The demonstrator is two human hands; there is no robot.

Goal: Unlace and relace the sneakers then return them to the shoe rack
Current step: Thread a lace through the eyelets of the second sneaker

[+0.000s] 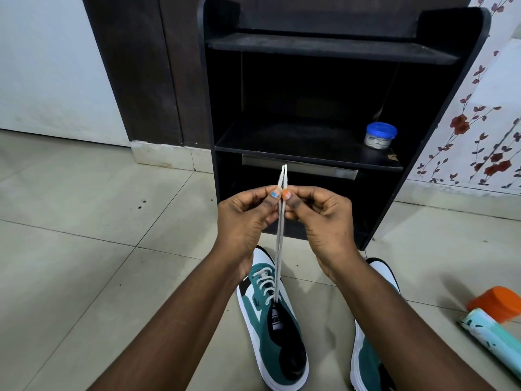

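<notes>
In front of the shoe rack (pixel 324 142), the left hand (pixel 248 218) and right hand (pixel 321 215) each pinch a lace end (pixel 283 176) of the laced left sneaker (pixel 270 320). Tying and shelving remain; the right sneaker (pixel 366 356) is mostly hidden.

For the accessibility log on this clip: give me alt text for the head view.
The left hand and right hand each pinch one end of a white shoelace, pulled up taut from a laced green-and-white sneaker on the tiled floor. A second sneaker lies to its right, before a black shoe rack holding a blue-lidded jar.
</notes>
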